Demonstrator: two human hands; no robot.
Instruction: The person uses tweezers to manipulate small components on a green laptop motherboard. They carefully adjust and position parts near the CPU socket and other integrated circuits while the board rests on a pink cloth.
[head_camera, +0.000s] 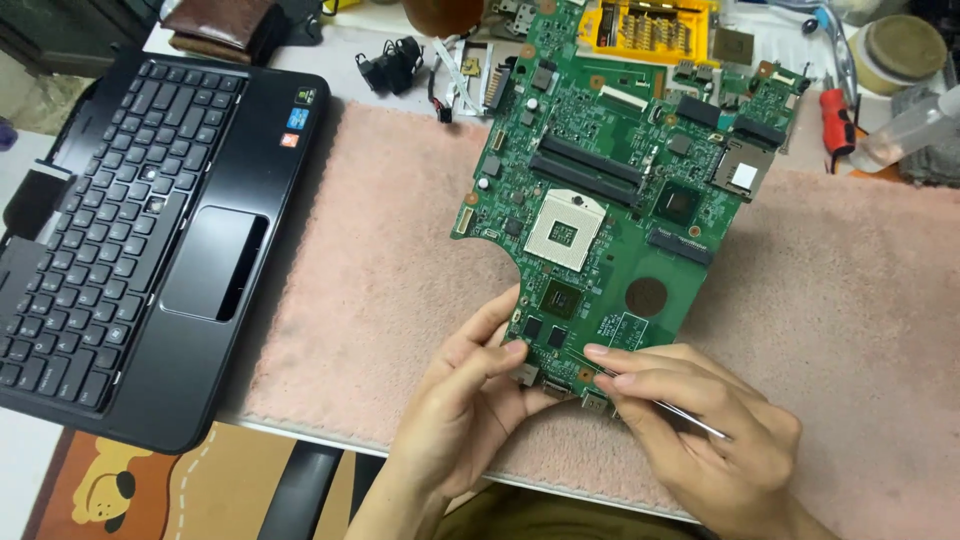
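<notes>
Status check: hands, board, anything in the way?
Left hand grips the board at its near edge. Right hand holds tweezers at that edge. Board lies on pink mat; laptop base off to the left.

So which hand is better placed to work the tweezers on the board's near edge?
Right: the right hand already holds the tweezers there, while the left hand grips the motherboard.
</notes>
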